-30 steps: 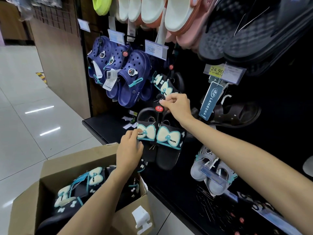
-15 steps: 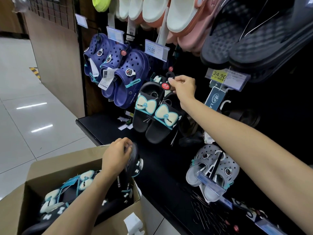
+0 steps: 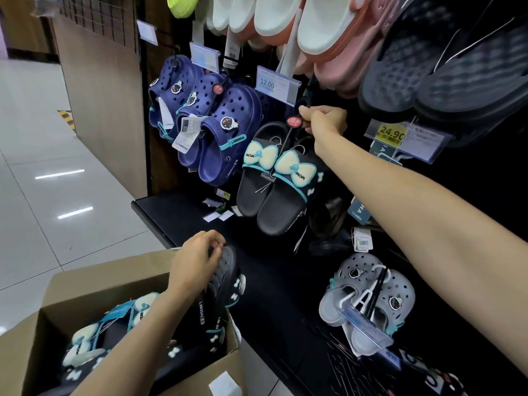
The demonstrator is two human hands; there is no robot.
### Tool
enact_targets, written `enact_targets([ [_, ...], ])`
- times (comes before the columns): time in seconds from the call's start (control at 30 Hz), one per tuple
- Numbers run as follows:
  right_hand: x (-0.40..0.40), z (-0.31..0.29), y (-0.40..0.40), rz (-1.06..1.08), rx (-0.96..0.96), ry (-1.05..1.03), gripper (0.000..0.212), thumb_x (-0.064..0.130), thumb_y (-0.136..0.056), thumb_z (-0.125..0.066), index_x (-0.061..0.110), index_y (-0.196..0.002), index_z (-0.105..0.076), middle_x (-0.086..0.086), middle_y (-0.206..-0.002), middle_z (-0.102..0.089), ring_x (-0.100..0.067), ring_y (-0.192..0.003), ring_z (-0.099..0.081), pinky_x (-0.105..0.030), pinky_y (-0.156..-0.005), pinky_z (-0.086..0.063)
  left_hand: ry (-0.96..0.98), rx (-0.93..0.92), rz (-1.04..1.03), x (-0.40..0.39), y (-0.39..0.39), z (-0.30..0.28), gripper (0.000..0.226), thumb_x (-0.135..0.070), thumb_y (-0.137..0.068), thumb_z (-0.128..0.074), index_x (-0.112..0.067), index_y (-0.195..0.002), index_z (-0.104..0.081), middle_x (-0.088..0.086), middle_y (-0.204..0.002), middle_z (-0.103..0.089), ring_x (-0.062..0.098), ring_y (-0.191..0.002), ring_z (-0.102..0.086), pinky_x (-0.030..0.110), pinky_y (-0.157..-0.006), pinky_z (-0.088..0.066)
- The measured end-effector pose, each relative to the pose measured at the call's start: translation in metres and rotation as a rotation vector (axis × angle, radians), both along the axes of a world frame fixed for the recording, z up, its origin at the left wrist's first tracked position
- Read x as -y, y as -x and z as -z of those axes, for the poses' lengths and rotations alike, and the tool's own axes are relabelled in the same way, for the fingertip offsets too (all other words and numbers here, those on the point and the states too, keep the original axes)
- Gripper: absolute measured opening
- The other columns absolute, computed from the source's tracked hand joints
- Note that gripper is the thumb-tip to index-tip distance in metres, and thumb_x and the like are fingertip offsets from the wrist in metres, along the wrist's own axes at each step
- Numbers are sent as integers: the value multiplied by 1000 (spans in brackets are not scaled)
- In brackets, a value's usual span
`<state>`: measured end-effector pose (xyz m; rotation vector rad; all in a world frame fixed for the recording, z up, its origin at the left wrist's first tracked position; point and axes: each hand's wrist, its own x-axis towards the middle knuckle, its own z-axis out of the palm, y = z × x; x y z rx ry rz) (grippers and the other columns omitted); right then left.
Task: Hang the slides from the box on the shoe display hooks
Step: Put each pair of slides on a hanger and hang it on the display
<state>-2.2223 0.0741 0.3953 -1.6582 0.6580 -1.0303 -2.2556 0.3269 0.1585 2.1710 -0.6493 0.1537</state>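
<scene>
A pair of black slides with cream and teal bows (image 3: 274, 178) hangs toes down against the black display wall. My right hand (image 3: 324, 120) pinches the top of their hanger, by a round red tag (image 3: 295, 121), just under the 12.00 price label. The hook itself is hidden behind my fingers. My left hand (image 3: 197, 261) grips the heel of another black slide (image 3: 223, 284) that stands on end in the cardboard box (image 3: 85, 284). More bow slides (image 3: 94, 335) lie inside the box.
Navy clogs (image 3: 217, 138) hang left of the pair. White, pink and dark slides (image 3: 314, 27) hang above. Grey clogs (image 3: 368, 301) hang lower right on a hook with a label strip. A black base shelf (image 3: 171, 212) runs under the wall, and a tiled aisle lies to the left.
My right hand has lifted the bow pair from low on the wall up to under the 12.00 label. My left hand let go of that pair and dropped onto a slide in the box.
</scene>
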Motion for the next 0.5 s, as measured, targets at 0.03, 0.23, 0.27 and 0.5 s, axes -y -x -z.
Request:
enact_targets([
  [0.03, 1, -2, -4, 4, 16, -13, 17, 10, -79, -80, 15, -70, -67, 2, -65, -67, -7, -50, -59, -14, -46, -45, -2, 23, 14, 0, 0, -1, 14, -21, -92, -55, -31, -96, -63, -14, -88, -59, 6, -87, -55, 27, -66, -44],
  [0.23, 10, -11, -27, -24, 64, -52, 17, 9, -77, -82, 14, -68, -68, -1, -61, -66, -7, -42, -52, -15, -41, -42, 19, 49, 29, 1, -9, 0, 15, -19, -90, -55, -30, -96, -63, -14, -86, -59, 6, -85, -56, 31, -69, -48],
  [0.27, 12, -10, -30, -27, 56, -57, 14, 9, -77, -82, 13, -70, -70, -2, -62, -67, -8, -44, -54, -16, -41, -42, 19, 47, 28, 1, -11, 2, 15, -19, -90, -55, -31, -96, -63, -14, -86, -59, 6, -86, -56, 32, -69, -49],
  [0.5, 23, 14, -35, -106, 58, -68, 10, 11, -78, -82, 12, -76, -71, 0, -65, -68, -6, -49, -57, -14, -45, -42, 13, 39, 17, 1, -20, 13, 16, -20, -91, -55, -32, -97, -62, -15, -87, -61, 5, -85, -57, 34, -71, -51],
])
